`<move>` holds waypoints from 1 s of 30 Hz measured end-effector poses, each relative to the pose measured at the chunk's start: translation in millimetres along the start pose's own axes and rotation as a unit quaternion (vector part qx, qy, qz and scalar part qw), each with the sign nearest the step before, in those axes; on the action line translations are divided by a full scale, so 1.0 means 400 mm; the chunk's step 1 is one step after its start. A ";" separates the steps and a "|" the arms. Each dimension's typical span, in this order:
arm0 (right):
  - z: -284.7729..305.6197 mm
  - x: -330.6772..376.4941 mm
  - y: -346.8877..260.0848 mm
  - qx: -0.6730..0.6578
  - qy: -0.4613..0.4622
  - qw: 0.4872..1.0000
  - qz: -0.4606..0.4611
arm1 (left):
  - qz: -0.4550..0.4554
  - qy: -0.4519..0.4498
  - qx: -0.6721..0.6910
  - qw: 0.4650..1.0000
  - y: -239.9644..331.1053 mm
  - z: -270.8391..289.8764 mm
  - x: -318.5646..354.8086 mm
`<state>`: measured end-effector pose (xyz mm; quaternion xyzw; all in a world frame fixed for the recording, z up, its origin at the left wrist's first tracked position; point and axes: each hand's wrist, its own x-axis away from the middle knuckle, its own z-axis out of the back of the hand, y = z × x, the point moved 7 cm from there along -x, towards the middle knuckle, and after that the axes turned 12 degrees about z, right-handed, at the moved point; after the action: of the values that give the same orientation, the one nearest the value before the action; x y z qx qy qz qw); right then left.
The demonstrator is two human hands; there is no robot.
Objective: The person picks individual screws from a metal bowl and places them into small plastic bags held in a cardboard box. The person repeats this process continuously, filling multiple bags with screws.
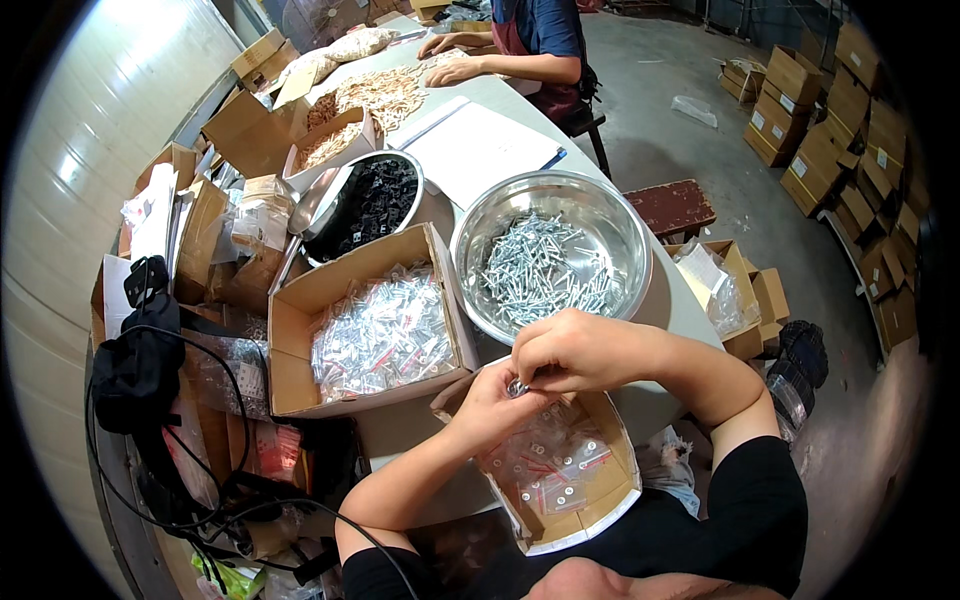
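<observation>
My left hand [492,402] and my right hand [572,352] meet just in front of a steel bowl, their fingers closed together. Small shiny silver metal pieces [517,388] show between the left fingers; their exact kind is too small to tell. The right fingertips pinch right beside them, and what they hold is hidden. Below both hands lies a shallow cardboard tray [590,515] with several small clear zip bags [555,465] holding little white round parts. Silver screws [545,265] fill part of the steel bowl [628,215].
Left of my hands, a cardboard box [300,385] holds many filled clear bags [385,325]. Behind it stand a bowl of black parts [375,205] and a metal scoop [318,203]. White paper [475,150] lies farther back; a co-worker [545,50] sorts beige pieces [385,92].
</observation>
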<state>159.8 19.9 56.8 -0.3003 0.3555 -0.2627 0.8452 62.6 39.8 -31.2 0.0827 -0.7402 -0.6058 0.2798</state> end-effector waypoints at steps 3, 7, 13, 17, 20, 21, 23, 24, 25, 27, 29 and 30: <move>-0.003 0.004 0.004 0.020 -0.006 1.000 0.001 | 0.020 -0.007 0.009 1.000 -0.004 -0.002 -0.001; -0.007 0.002 -0.003 -0.007 0.002 1.000 0.021 | 0.006 -0.006 -0.010 1.000 -0.008 0.001 -0.002; -0.009 -0.006 -0.003 -0.018 -0.002 1.000 0.012 | 0.010 -0.023 -0.002 1.000 -0.011 -0.001 -0.002; 0.001 -0.003 -0.002 -0.030 0.015 0.999 -0.005 | 0.009 -0.028 0.021 0.999 0.011 -0.009 0.005; 0.010 -0.005 -0.003 -0.045 0.032 0.998 -0.003 | -0.026 -0.003 0.041 0.999 0.035 -0.011 0.014; 0.014 -0.006 -0.002 -0.052 0.038 0.998 -0.004 | -0.015 -0.026 0.068 0.997 0.028 -0.015 0.013; 0.024 -0.007 0.001 -0.052 0.052 0.997 -0.014 | 0.008 -0.073 0.121 0.990 0.007 -0.016 0.013; 0.031 -0.006 0.002 -0.046 0.059 0.997 -0.024 | 0.000 -0.090 0.126 0.988 0.003 -0.017 0.009; 0.037 -0.005 0.005 -0.040 0.065 0.997 -0.033 | -0.007 -0.106 0.131 0.986 -0.001 -0.018 0.006; 0.052 0.000 0.018 -0.102 0.115 0.986 -0.060 | -0.017 -0.120 0.132 0.984 -0.001 -0.020 0.008; 0.060 0.012 0.041 -0.183 0.152 0.966 -0.097 | -0.022 -0.118 0.124 0.985 0.001 -0.019 0.009; 0.058 0.013 0.048 -0.219 0.155 0.959 -0.093 | -0.030 -0.092 0.073 0.993 0.005 -0.015 0.010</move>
<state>184.9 37.1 54.3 -0.4654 0.5016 -0.2989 0.6652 62.6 33.4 -27.4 0.0688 -0.8025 -0.5628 0.1856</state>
